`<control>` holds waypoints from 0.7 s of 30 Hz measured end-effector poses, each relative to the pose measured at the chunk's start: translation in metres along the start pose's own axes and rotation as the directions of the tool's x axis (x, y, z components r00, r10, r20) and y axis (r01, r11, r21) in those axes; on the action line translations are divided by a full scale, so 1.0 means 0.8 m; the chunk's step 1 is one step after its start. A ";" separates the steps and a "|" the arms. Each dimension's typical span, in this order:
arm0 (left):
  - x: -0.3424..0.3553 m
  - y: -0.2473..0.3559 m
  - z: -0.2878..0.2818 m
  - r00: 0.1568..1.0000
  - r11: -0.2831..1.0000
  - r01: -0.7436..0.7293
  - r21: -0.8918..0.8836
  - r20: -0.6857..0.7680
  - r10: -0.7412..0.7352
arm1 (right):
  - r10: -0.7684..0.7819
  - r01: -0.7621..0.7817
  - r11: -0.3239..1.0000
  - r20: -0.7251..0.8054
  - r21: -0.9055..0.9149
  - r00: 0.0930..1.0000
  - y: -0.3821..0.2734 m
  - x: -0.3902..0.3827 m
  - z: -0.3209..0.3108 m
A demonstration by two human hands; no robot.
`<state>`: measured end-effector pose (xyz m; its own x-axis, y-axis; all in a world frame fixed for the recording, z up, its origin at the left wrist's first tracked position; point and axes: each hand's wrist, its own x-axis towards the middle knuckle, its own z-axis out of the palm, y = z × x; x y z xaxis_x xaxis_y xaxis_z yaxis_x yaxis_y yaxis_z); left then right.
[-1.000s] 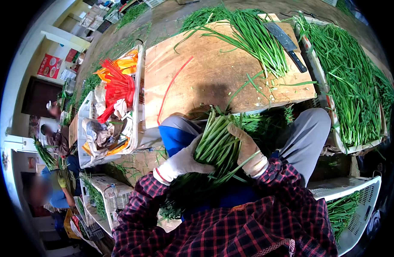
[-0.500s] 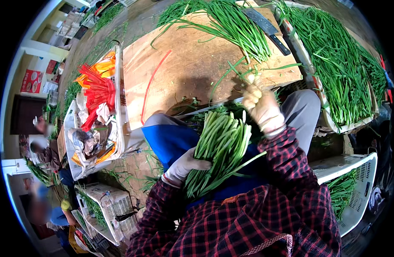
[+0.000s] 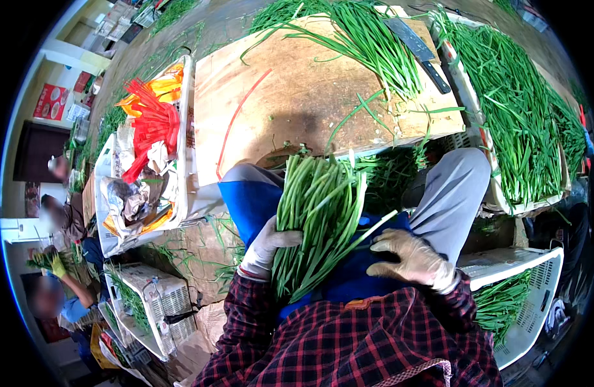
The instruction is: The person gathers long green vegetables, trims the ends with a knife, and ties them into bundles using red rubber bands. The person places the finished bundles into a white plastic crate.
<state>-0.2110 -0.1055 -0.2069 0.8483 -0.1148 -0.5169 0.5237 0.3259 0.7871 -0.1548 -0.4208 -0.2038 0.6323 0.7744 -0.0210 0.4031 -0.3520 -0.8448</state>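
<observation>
Loose greens [image 3: 368, 48], a knife [image 3: 418, 53] and a red strip [image 3: 237, 126] lie on the wooden worktop [image 3: 303, 90], between a left crate [image 3: 185, 145] and a right crate [image 3: 487, 143]. Co-workers [image 3: 79, 291] are by the room's left wall. Over the lap, the left hand's [image 3: 271, 244] grip holds a bundle [image 3: 317, 213]; beside it, the right hand's [image 3: 410, 258] grip is fairly wide.

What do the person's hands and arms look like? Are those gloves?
Yes! The left hand and the right hand both wear pale gloves; the right one looks a bit creamier. The long sleeves have a checked pattern, dark with reddish-pink lines, and reach down to the gloves.
</observation>
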 end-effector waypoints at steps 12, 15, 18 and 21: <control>-0.016 0.039 0.042 0.963 0.942 -0.225 0.250 -0.091 0.254 | -0.017 0.068 0.495 -0.069 0.866 0.997 -0.048 0.141 0.004; -0.016 0.051 0.063 0.878 0.646 -0.278 0.711 -0.085 0.472 | -0.018 0.134 0.499 -0.144 0.857 0.989 -0.072 0.175 0.004; -0.024 0.067 0.090 0.843 0.390 -0.133 0.911 -0.102 0.528 | 0.052 0.101 0.477 -0.143 0.873 0.988 -0.069 0.192 0.011; -0.013 0.048 0.108 0.837 0.029 -0.048 0.998 0.024 0.546 | 0.216 -0.061 0.284 -0.002 0.957 0.976 -0.036 0.193 0.018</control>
<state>-0.1932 -0.1728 -0.1422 0.9982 0.0590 0.0053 0.0524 -0.9219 0.3838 -0.0779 -0.2836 -0.1905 0.7055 0.6794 -0.2017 -0.5573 0.3560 -0.7501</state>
